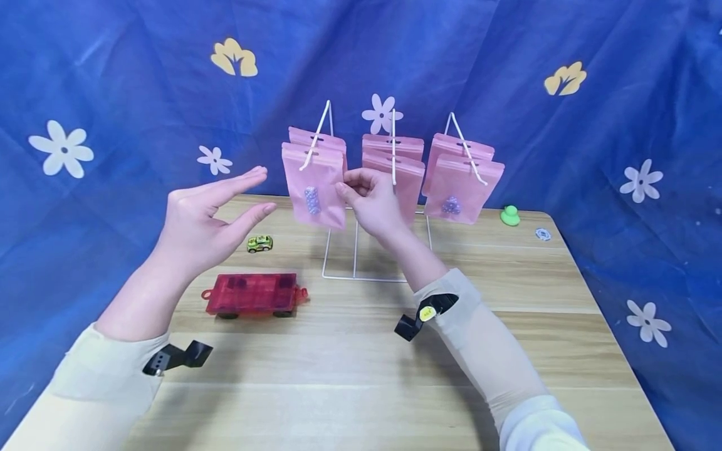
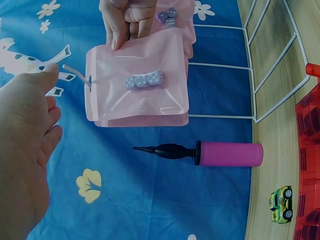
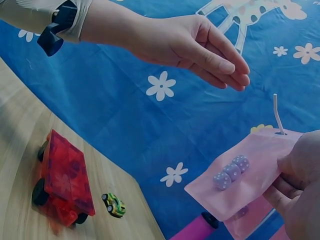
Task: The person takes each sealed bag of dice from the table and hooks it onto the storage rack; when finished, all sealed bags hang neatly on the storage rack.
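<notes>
My right hand [image 1: 375,203] pinches the right edge of the front pink zip bag [image 1: 296,181] on the left hook of a white wire rack [image 1: 366,279]. Three pale purple dice [image 2: 144,80] lie in a row in that bag, and the hook still passes through its hang hole. Behind it, a second pink bag [image 1: 299,135] is mostly covered. To the left of the bags, my left hand [image 1: 200,219] is raised with straight fingers, thumb apart, touching nothing. In the right wrist view the left hand [image 3: 200,55] hovers beyond the hook tip.
More pink bags hang on the middle hook [image 1: 393,147] and right hook [image 1: 468,150]. A red toy wagon [image 1: 254,293] and small yellow-green car [image 1: 260,243] stand left on the table. A green duck [image 1: 510,216] and chip [image 1: 543,234] sit right. A pink-and-black pump [image 2: 230,153] stands behind.
</notes>
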A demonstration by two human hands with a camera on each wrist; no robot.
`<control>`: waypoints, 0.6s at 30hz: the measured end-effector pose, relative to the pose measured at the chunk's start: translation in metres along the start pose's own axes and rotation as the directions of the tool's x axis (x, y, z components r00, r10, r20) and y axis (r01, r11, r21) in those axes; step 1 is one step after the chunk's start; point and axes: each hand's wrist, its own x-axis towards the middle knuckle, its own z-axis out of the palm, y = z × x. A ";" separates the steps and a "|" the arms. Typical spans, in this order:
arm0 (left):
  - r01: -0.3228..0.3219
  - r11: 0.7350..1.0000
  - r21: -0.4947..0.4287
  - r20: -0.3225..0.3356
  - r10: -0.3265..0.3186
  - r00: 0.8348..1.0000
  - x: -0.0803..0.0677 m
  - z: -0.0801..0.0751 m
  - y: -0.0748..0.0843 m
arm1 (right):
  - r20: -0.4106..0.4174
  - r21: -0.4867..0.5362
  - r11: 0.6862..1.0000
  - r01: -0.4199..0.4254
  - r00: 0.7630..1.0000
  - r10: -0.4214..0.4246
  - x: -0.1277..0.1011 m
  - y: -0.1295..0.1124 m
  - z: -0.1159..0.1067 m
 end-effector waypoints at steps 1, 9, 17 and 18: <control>0.000 1.000 -0.003 0.000 0.000 1.000 0.000 0.000 0.000 | -0.006 -0.004 1.000 0.004 1.000 -0.004 0.000 0.001 -0.001; 0.063 0.997 -0.044 0.003 -0.063 0.998 -0.003 0.003 0.008 | -0.018 -0.044 0.996 0.080 0.997 -0.081 -0.011 0.005 -0.016; 0.149 0.986 -0.073 -0.004 -0.149 0.989 -0.003 0.003 0.023 | 0.056 0.004 0.993 0.116 0.992 -0.116 -0.035 0.004 -0.040; 0.159 0.984 -0.083 -0.002 -0.160 0.987 -0.003 0.002 0.025 | 0.070 0.001 0.992 0.124 0.990 -0.123 -0.038 0.004 -0.044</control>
